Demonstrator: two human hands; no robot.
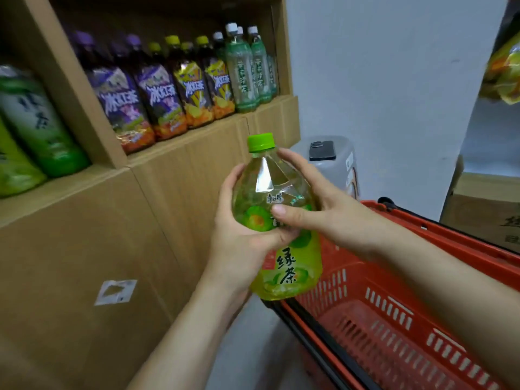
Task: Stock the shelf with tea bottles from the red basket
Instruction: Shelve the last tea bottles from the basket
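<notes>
red basket [399, 319] bare; both hands [323, 218] grip green tea bottle [281, 235].

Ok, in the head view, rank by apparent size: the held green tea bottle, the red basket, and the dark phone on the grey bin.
1. red basket, largest, and partly cut off by the frame.
2. green tea bottle, though nearness to the camera enlarges it.
3. dark phone, smallest, and farther away.

The left hand [239, 235] and right hand [318, 204] cover much of the bottle [281, 192] label. The basket [394, 319] runs off the bottom and right edges. Green bottles [25, 130] at far left are blurred and cropped; the yellow packets [503, 71] at right are cropped too.
</notes>
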